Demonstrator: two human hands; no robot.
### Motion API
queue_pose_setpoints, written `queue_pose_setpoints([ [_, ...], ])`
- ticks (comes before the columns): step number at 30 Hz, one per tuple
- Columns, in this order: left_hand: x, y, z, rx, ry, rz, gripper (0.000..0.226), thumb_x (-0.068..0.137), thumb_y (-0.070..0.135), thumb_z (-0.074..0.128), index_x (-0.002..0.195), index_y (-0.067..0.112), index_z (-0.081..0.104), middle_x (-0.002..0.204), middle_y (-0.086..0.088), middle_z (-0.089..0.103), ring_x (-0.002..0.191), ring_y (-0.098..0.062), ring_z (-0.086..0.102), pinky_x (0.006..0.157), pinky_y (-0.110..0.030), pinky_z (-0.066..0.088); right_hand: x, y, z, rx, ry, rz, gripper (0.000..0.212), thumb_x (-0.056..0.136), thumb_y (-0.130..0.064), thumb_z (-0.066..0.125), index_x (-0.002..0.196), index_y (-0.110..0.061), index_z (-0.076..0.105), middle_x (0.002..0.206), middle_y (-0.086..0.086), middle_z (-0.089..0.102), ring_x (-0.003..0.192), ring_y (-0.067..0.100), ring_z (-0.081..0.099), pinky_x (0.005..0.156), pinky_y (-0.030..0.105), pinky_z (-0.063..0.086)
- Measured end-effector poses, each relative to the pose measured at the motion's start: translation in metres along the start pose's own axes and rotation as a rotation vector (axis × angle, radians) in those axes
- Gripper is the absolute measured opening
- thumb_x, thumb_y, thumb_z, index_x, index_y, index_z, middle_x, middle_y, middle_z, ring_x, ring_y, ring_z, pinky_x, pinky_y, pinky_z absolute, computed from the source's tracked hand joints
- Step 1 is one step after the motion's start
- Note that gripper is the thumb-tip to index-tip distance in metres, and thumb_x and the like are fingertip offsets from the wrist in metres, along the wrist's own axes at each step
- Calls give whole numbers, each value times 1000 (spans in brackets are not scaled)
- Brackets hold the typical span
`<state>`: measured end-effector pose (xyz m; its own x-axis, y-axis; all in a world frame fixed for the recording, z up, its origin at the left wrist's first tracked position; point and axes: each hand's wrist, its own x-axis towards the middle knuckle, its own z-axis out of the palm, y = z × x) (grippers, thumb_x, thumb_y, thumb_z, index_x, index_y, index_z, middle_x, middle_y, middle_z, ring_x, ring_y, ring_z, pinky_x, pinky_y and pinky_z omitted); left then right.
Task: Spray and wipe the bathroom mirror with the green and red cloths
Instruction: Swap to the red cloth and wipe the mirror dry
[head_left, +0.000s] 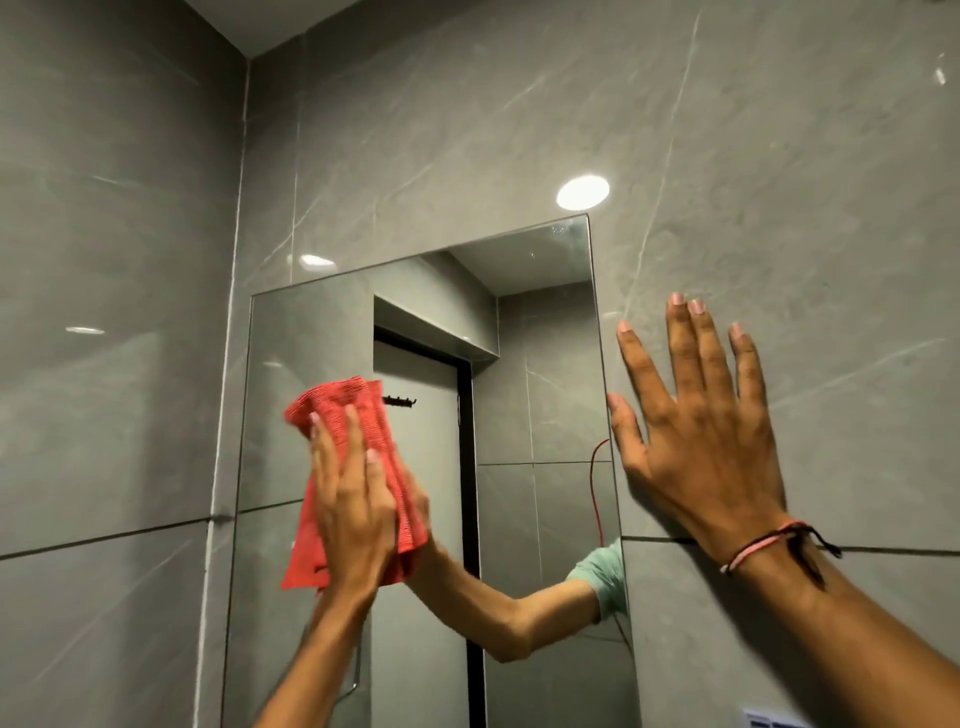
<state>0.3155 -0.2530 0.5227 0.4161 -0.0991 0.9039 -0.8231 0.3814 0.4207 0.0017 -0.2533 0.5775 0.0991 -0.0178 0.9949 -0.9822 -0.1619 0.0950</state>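
Note:
A tall frameless mirror (540, 374) hangs on the grey tiled wall. My left hand (353, 514) presses a folded red cloth (353, 415) flat against the mirror's left half, around mid-height. The cloth sticks out above and below my fingers. My right hand (696, 431) lies flat on the wall tile just right of the mirror's edge, fingers spread, holding nothing; a red and black string bracelet circles its wrist. The green cloth and the spray bottle are not in view.
Grey marble-look tiles (779, 156) cover both walls, which meet in a corner (239, 260) left of the mirror. The mirror reflects a door with a small hook rack (400, 401), a red cord (597, 488) and my arm in a green sleeve.

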Motion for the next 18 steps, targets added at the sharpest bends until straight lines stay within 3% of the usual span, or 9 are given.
queue_pose_setpoints([
  [6, 28, 134, 43, -39, -123, 414, 58, 105, 27, 39, 161, 23, 25, 172, -10, 3, 159, -27, 5, 126, -53, 23, 1, 2, -4, 2, -20, 3, 72, 102, -55, 32, 166, -26, 14, 175, 18, 5, 164, 33, 6, 130, 58, 14],
  [11, 33, 182, 62, 27, -195, 789, 57, 106, 31, 38, 160, 18, 28, 171, -14, 8, 160, -27, 3, 127, -50, 20, 1, 1, -3, 9, 4, -5, 72, 102, -54, 35, 166, -25, 18, 175, 18, 8, 164, 32, 7, 131, 57, 14],
  [16, 78, 149, 47, 108, -114, 693, 57, 106, 33, 31, 161, 17, 26, 169, -16, 19, 158, -29, 17, 127, -49, 23, 0, 2, 1, -6, 19, 1, 73, 100, -55, 36, 165, -26, 21, 175, 17, 12, 163, 32, 10, 131, 56, 15],
  [18, 106, 129, 39, 143, -76, 580, 58, 106, 35, 25, 161, 16, 23, 169, -17, 22, 157, -29, 18, 126, -49, 25, -1, 1, 2, -10, 15, 5, 74, 100, -56, 35, 165, -26, 20, 175, 17, 11, 163, 32, 10, 130, 57, 15],
])
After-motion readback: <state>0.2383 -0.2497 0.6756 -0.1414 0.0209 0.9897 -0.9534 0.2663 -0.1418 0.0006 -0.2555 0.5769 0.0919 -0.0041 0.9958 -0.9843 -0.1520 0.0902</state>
